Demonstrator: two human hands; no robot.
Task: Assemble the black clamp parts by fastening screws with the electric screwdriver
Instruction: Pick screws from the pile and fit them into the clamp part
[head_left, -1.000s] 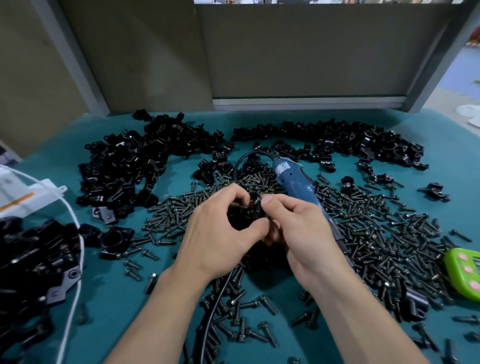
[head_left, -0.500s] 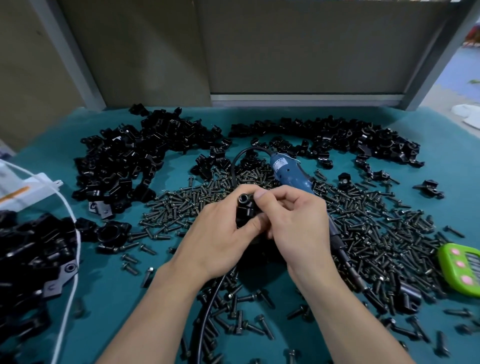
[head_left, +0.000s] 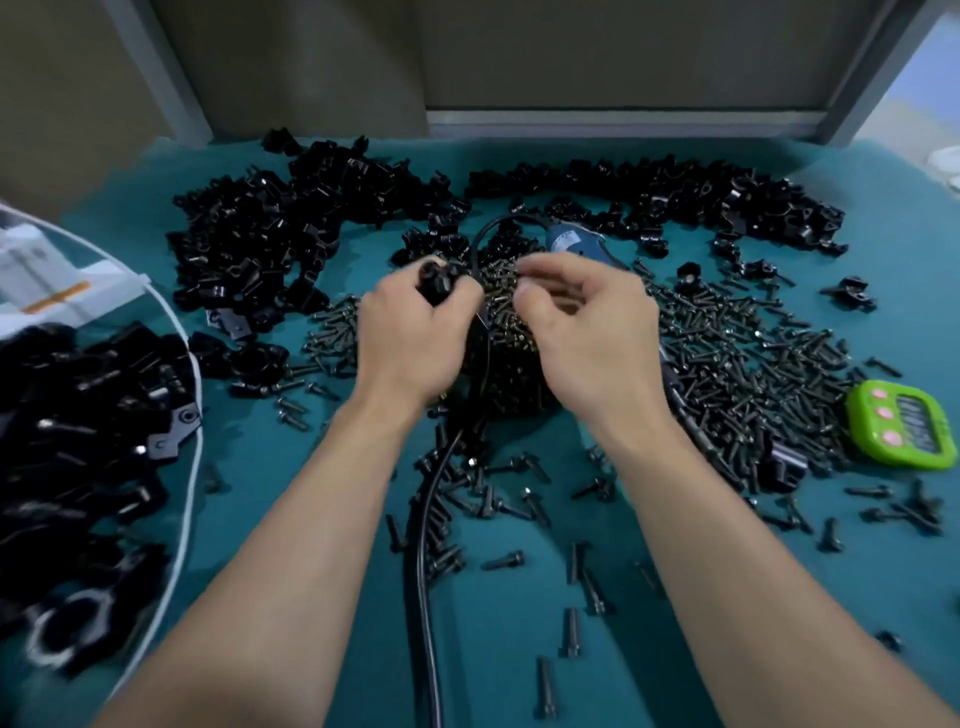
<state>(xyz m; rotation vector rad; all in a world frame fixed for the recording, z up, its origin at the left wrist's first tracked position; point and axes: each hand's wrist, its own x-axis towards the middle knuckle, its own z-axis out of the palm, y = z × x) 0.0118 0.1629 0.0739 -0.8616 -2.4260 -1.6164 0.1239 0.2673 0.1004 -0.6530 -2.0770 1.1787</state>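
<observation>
Left hand (head_left: 410, 338) up over the teal mat (head_left: 291, 483), fingers and thumb curled tight round a black clamp part (head_left: 435, 280). Right hand (head_left: 592, 338) just beside it, thumb and forefinger bent toward each other, too blurred to tell whether they pinch a screw. The blue electric screwdriver (head_left: 574, 243) lies under that hand among the loose screws (head_left: 737, 358), with the green timer (head_left: 901, 426) far right.

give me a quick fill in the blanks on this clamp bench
The black clamp part is gripped by the ___ hand.
The electric screwdriver has a ___ body.
The timer by the right edge is ___.
Loose on the teal mat lie many black ___.
Missing: left; blue; green; screws.
</observation>
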